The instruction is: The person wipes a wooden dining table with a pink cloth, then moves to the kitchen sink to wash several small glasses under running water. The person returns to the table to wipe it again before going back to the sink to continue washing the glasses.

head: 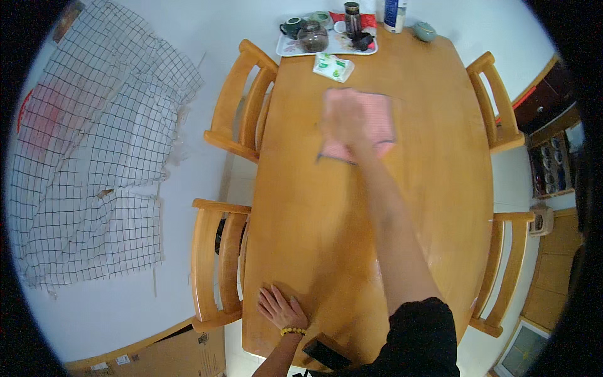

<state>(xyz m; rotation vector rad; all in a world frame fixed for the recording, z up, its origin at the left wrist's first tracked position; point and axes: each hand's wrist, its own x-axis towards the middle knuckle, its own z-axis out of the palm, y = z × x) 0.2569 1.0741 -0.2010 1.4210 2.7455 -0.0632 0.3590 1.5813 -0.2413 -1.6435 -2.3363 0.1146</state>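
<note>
A pink cloth point(379, 115) with dark edging lies spread on the wooden table point(301, 198), towards its far half. My right hand point(346, 118) is on top of the cloth, arm stretched out, and motion blur hides how the fingers are placed. Near the table's front left corner, my left hand point(280, 308) rests palm down on the bare wood, fingers slightly apart and nothing in it. A yellow bead bracelet point(293, 331) circles that wrist. Just right of the wrist lies a black flat object point(326, 351), possibly a phone.
Beyond the cloth sit a tissue pack point(333, 67) and a white tray point(292, 49) holding a glass pot point(313, 36), a dark mug point(292, 28) and a bottle point(352, 21). A lidded green jar point(425, 31) stands far right. Wooden chairs point(221, 264) flank both long sides.
</note>
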